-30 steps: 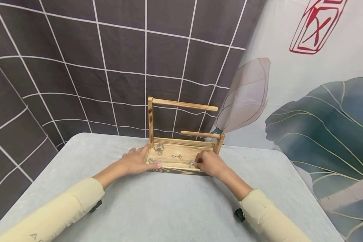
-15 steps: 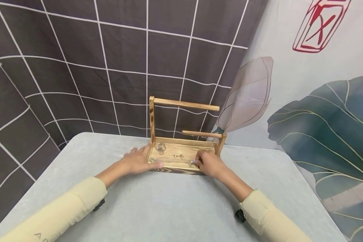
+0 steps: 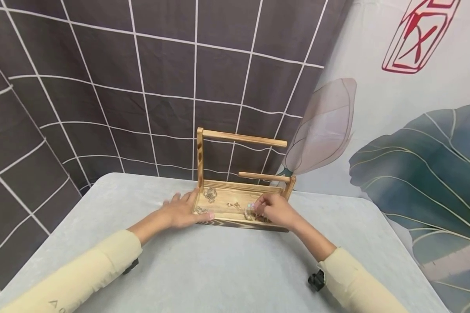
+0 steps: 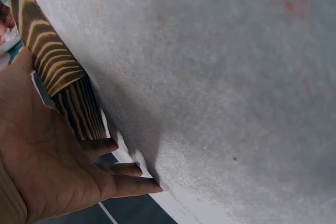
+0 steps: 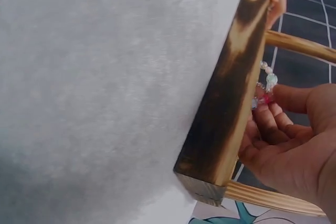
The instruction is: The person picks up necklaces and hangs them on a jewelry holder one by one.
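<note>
A wooden jewelry tray (image 3: 239, 224) with two raised bars lies on the table. My right hand (image 3: 277, 211) is over its right part and pinches a beaded bracelet (image 5: 271, 80) between thumb and fingers; the beads look pale, with a pink one. My left hand (image 3: 182, 211) rests on the tray's left end, fingers extended, its thumb along the front rim. Inside the tray lie a tangled chain (image 3: 210, 195) at the back left, another silvery chain (image 3: 201, 210) near my left thumb, and a small gold piece (image 3: 233, 205) in the middle. My right hand hides part of the tray's right end.
The tall bar (image 3: 244, 138) stands on a post at the tray's left, and a lower bar (image 3: 264, 176) projects from the right. A pale grey cloth (image 3: 219, 269) covers the table. Behind its back edge hangs a dark grid curtain (image 3: 164, 56).
The right hand has raised the bracelet slightly, and more of its loop shows. Other jewelry is now visible below that hand. The left hand keeps its place on the tray.
</note>
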